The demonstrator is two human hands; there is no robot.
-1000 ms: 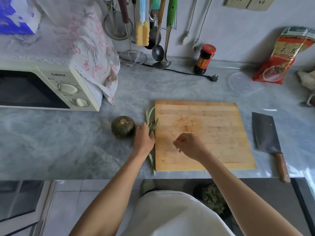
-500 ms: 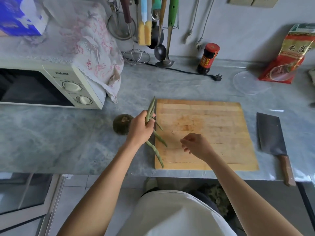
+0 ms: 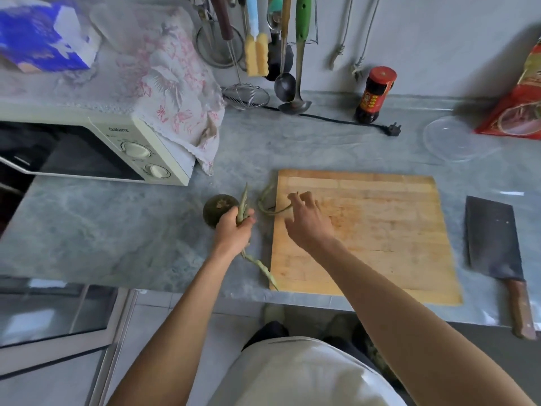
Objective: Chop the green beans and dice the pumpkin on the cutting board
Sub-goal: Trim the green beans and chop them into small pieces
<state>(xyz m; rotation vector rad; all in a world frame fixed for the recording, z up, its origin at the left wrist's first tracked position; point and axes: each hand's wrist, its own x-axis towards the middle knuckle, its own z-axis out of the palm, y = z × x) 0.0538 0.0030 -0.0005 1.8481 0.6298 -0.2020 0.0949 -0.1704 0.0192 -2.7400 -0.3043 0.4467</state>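
My left hand point(image 3: 234, 231) grips a small bunch of green beans point(image 3: 243, 205) just left of the wooden cutting board point(image 3: 380, 238); the beans stick out above and below the fist. A small dark green pumpkin point(image 3: 216, 208) sits on the counter right behind that hand. My right hand point(image 3: 306, 222) hovers over the board's left part with fingers spread, its fingertips at a curled green bean point(image 3: 265, 200) that lies across the board's left edge. Whether it touches that bean is unclear.
A cleaver point(image 3: 494, 247) with a wooden handle lies right of the board. A microwave point(image 3: 96, 145) under a floral cloth stands at the left. Behind are hanging utensils point(image 3: 285, 54), a sauce bottle point(image 3: 376, 93), a black plug point(image 3: 390, 129), a clear plate point(image 3: 458, 139) and a red packet point(image 3: 521, 109).
My left hand lifted the beans off the counter and holds them left of the board. My right hand opened and reached forward-left to the curled bean at the board's edge.
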